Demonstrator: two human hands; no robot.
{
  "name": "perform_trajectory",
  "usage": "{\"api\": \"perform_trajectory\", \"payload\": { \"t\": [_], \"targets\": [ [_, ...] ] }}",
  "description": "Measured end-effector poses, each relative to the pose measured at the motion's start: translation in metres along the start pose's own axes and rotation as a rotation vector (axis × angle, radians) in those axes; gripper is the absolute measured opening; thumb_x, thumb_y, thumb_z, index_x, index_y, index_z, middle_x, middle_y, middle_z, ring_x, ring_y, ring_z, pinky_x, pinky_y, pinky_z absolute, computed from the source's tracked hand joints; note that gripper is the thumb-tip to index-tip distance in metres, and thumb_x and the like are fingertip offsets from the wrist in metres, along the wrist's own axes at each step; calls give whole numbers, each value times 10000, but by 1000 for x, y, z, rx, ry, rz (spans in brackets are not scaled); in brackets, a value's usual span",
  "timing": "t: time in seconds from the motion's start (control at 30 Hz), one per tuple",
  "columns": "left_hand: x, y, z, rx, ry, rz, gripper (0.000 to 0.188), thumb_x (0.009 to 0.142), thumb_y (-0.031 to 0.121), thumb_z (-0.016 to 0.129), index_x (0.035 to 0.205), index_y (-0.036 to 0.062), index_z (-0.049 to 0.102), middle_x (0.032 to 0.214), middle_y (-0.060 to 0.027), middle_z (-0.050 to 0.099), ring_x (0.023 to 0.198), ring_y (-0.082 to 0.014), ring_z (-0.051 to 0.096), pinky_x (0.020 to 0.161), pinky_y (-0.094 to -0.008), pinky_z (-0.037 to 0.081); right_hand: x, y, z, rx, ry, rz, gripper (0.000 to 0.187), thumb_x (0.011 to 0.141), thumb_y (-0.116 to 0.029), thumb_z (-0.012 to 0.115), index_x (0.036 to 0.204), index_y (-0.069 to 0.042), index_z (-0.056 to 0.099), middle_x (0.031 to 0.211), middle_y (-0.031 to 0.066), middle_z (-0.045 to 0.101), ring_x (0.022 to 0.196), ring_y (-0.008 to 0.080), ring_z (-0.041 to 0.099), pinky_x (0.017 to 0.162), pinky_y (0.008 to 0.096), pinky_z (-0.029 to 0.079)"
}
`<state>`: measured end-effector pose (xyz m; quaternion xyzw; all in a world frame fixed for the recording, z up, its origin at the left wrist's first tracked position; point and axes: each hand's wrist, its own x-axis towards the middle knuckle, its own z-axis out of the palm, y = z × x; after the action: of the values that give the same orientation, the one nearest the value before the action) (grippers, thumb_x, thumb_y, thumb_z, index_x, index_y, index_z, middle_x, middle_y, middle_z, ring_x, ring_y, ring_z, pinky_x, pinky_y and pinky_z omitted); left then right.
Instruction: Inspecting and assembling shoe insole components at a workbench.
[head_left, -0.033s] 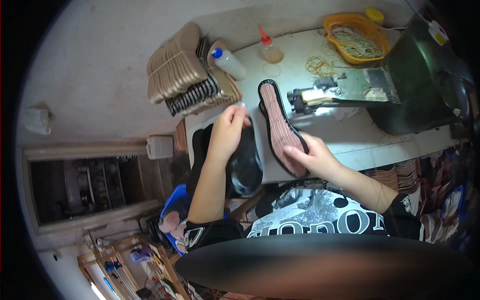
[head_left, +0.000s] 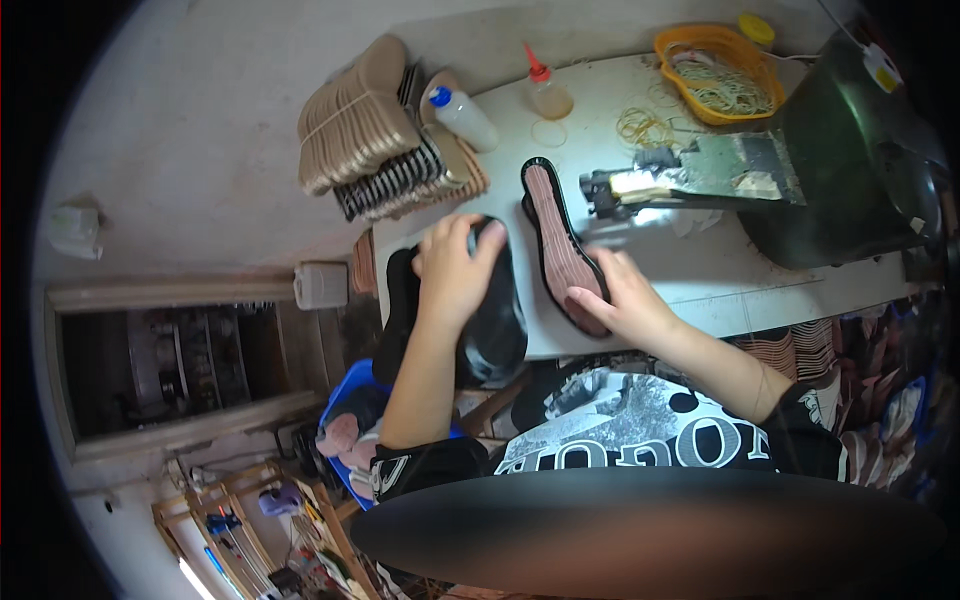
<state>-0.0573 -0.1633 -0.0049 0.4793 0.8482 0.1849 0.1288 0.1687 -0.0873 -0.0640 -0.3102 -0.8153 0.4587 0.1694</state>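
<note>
My right hand is closed on the near, wide end of a shoe sole, thumb on top. This sole has a pinkish ribbed inside and a black rim, and it lies at a slant over the white table. To its left, my left hand grips the upper part of a glossy black sole, with the thumb near its right edge and fingers over its left side. Another black piece lies left of that wrist, partly hidden by the arm.
Stacked beige insoles stand at the back left beside a white bottle with a blue cap. A red-tipped bottle, rubber bands and an orange basket are further right. A green machine juts over the white table.
My left hand has gone from a pinch at the black sole's top to a wider grip across it. My right hand still holds the pinkish sole, with its fingers slightly shifted.
</note>
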Motion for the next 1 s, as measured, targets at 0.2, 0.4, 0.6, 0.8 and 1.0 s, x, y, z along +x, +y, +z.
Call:
{"api": "perform_trajectory", "payload": {
  "t": [0.2,0.4,0.6,0.8,1.0],
  "targets": [
    [-84,-18,33,582,-60,-119,725,639,438,786,1141,-23,536,1381,-192,346,1332,-341,228,974,-679,194,-14,9,28,-340,-74,-365,615,735,-151,680,1298,-45,455,1400,169,352,1300,305,330,1034,468,246],
    [-78,-48,35,454,148,-241,315,657,298,780,812,56,650,1067,-81,487,1106,-292,381,850,-539,296,-33,6,32,-288,-170,-322,342,781,-163,660,1091,-35,593,1364,154,417,1278,311,352,1029,455,251],
    [-87,-25,31,123,382,66,165,731,142,639,659,48,525,823,-70,523,888,-277,491,780,-421,370,-38,-10,21,131,-285,-137,380,875,-294,601,1133,-14,606,1274,167,530,1207,281,474,1024,405,326],
    [-124,63,35,-272,364,333,176,750,78,612,664,41,463,728,-98,483,700,-292,508,648,-408,389,-21,-35,27,1277,-385,567,506,949,-473,481,1273,-86,511,1066,31,585,950,125,547,831,270,429],
    [-124,54,38,-812,586,579,272,618,58,700,809,52,506,1029,-153,492,990,-245,490,933,-344,352,-27,-31,-12,1236,-379,159,393,882,-172,633,1217,9,537,1068,45,635,964,96,584,876,245,448]
  ]
}}
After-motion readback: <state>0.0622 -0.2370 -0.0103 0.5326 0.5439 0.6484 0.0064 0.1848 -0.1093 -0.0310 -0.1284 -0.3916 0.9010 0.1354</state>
